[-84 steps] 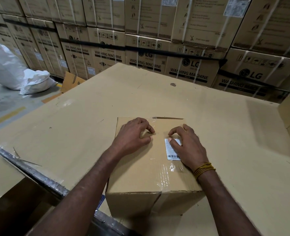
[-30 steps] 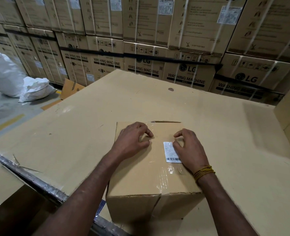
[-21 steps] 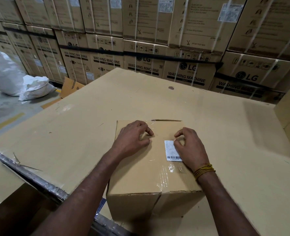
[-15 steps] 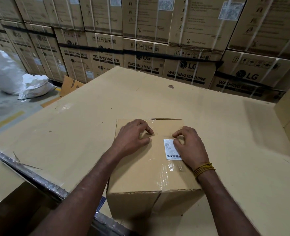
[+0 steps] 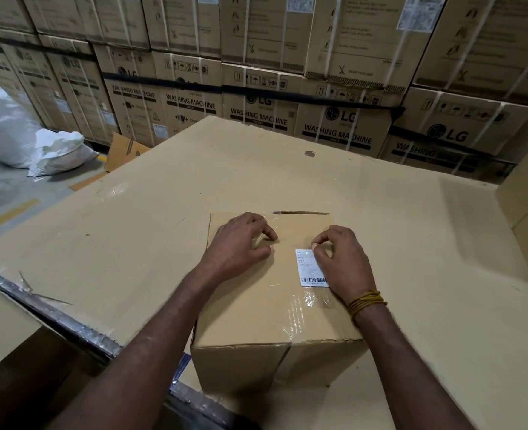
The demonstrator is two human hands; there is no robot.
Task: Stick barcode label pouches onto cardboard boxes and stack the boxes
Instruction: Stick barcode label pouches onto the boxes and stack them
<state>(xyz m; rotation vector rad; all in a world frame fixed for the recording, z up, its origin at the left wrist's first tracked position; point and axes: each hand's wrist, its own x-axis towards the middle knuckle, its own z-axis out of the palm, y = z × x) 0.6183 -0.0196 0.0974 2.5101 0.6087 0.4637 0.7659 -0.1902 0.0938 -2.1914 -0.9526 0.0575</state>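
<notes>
Brown taped cardboard box (image 5: 266, 308) sits near table edge before me, clear glossy pouch with white barcode label (image 5: 311, 268) stuck on top, right of centre. My right hand (image 5: 343, 262) lies over label's right edge, fingers curled, thumb and forefinger pinching pouch's top corner. My left hand (image 5: 238, 246) rests left of label, fingers curled, tips pressing box top.

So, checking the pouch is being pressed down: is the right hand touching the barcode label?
Touching. The head view shows the right hand lying over the right edge of the barcode label on the cardboard box, fingertips on its top corner.
</notes>
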